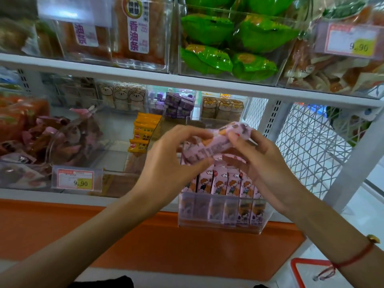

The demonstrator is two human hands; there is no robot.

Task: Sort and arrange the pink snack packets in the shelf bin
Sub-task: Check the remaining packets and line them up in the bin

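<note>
A bundle of pink snack packets [216, 142] is held between both hands above the clear shelf bin [220, 225]. My left hand [172, 161] grips the bundle's lower left end, fingers curled over it. My right hand [259, 159] pinches the upper right end with thumb and fingers. Below the hands, several pink packets [224, 181] with a cartoon figure stand upright in a row inside the bin. The bin's front sticks out past the shelf edge.
Yellow packets [143, 134] stand in the bin to the left, and purple boxes [176, 104] sit behind. A price tag [76, 179] reads 9.90. Green packets [228, 42] fill the shelf above. A white mesh panel [311, 146] closes the right side; a red basket [307, 273] is below.
</note>
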